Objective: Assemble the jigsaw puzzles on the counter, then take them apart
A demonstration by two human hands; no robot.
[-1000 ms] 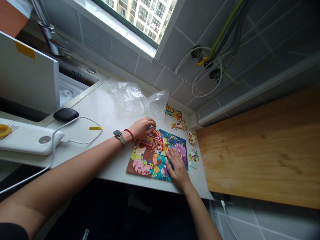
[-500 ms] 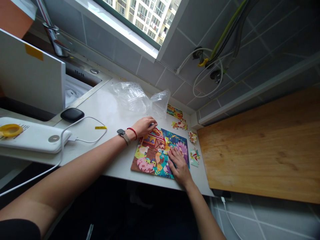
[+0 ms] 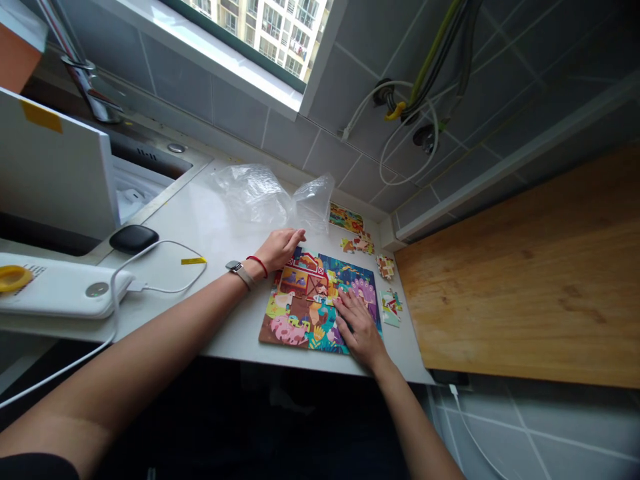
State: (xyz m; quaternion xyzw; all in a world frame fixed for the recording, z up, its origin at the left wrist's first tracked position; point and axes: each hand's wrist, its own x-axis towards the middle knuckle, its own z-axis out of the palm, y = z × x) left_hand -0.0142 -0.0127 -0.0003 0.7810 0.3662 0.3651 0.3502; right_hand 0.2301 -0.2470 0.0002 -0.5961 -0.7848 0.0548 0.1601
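A colourful farm-scene jigsaw puzzle (image 3: 293,327) lies on the white counter, with most of its picture laid together. My right hand (image 3: 357,327) rests flat over its right part, fingers stretched out and slightly apart, covering some of the picture. Just past the puzzle's upper left corner is my left hand (image 3: 283,248), its fingers curled together; whether anything is inside them is hidden. Loose puzzle pieces (image 3: 357,244) lie beyond the puzzle. Another loose piece (image 3: 385,267) and a small joined cluster of pieces (image 3: 390,308) lie along its right side.
Crumpled clear plastic (image 3: 257,193) lies at the back, beside a small picture card (image 3: 346,218). A wooden board (image 3: 520,287) borders the counter on the right. To the left are a white power bank (image 3: 55,283) with a cable, a black case (image 3: 133,239) and a sink (image 3: 150,157).
My left hand has drawn slightly up and away from the puzzle's top edge, its fingers now more closed. My right hand stays on the puzzle. The camera view has shifted a little.
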